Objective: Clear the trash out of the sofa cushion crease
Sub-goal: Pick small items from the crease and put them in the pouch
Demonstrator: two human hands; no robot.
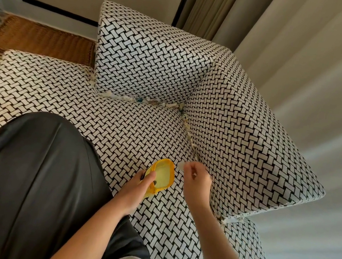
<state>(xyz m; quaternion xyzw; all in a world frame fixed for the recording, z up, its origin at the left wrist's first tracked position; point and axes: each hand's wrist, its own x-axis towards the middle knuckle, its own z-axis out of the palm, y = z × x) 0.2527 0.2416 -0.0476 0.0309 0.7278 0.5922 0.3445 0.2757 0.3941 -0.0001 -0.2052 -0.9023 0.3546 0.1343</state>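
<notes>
A yellow container (164, 175) with a pale inside rests on the black-and-white woven seat cushion (122, 122). My left hand (138, 187) grips its near rim. Just to its right, my right hand (195, 182) pinches a small pale scrap of trash (180, 165) above the seat, beside the container's far edge. Paper scraps fill the crease (147, 101) under the back cushion (149, 60). More scraps line the crease (190, 138) along the side cushion (247, 144).
My dark trouser leg (27, 175) lies across the seat at the left. A wicker surface (42, 38) sits beyond the sofa's far end. Beige curtains (307, 60) hang behind the side cushion. More scraps show at the cushion's near corner (227, 219).
</notes>
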